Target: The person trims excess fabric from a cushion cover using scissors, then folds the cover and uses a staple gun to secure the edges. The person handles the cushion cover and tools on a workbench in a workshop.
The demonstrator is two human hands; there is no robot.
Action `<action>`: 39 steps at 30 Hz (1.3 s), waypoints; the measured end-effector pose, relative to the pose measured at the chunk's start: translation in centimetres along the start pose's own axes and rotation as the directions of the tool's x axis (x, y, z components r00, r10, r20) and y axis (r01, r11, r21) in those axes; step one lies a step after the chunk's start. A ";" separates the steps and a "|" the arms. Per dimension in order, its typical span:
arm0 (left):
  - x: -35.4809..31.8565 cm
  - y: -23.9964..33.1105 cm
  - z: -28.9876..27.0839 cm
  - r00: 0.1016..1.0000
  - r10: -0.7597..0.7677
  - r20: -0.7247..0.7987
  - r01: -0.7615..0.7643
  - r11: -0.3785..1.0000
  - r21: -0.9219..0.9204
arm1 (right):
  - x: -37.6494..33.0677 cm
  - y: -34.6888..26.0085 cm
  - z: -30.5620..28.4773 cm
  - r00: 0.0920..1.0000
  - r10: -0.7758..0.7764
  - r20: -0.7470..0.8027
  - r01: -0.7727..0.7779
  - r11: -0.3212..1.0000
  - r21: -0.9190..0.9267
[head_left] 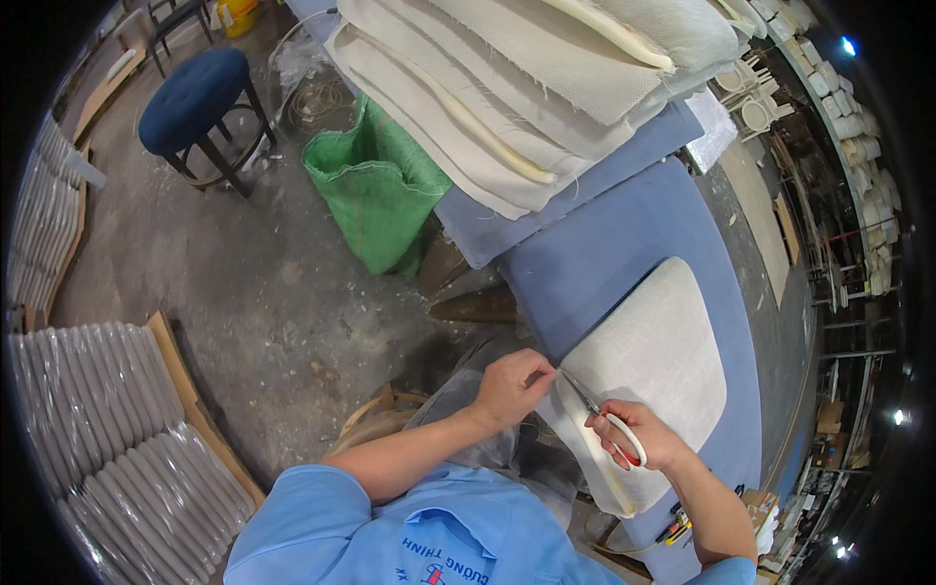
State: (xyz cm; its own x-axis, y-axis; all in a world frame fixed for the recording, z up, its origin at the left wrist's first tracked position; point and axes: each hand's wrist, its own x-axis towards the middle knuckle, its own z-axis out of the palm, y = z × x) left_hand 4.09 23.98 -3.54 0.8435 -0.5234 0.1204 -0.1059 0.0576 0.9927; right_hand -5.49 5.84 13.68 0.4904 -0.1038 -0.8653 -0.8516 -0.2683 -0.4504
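A pale grey fabric-covered seat pad (655, 351) lies on the blue-covered table in front of me, its near side over the table's edge. Along that side hangs a loose flap of the cover (591, 456) with a cream-coloured edge. My right hand (642, 435) is closed on white-handled scissors (629, 441), whose blades point at the pad's left corner. Just beyond their tips, my left hand (512, 390) pinches at this corner. What lies between its fingertips, perhaps a thread or fabric edge, is too small to tell.
A tall stack of similar pads (546, 88) covers the table's far end. Beside it stand a green sack (366, 195) and a blue round stool (195, 102). Plastic-wrapped grey pieces (127, 448) fill the lower left. Small tools (675, 526) lie by my right elbow.
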 end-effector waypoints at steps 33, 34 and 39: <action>1.9 -0.3 -2.9 0.931 -0.345 0.115 0.354 0.933 -0.066 | -0.9 14.8 14.0 0.829 -0.490 -0.268 0.527 0.528 0.665; 1.5 0.0 -3.2 0.963 -0.264 0.059 0.266 0.964 -0.018 | -0.9 15.2 14.2 0.822 -0.498 -0.278 0.541 0.527 0.656; -0.4 1.8 -2.5 0.749 -0.522 0.408 0.595 0.801 -0.066 | -1.6 16.3 13.7 0.822 -0.492 -0.288 0.552 0.564 0.614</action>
State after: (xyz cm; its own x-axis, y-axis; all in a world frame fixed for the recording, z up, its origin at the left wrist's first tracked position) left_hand 4.88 26.47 -1.80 0.4719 -0.7690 -0.4313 0.4522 -0.2088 0.8671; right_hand -22.75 14.75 4.70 0.8750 -0.2291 -0.4265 -0.3234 0.3789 -0.8671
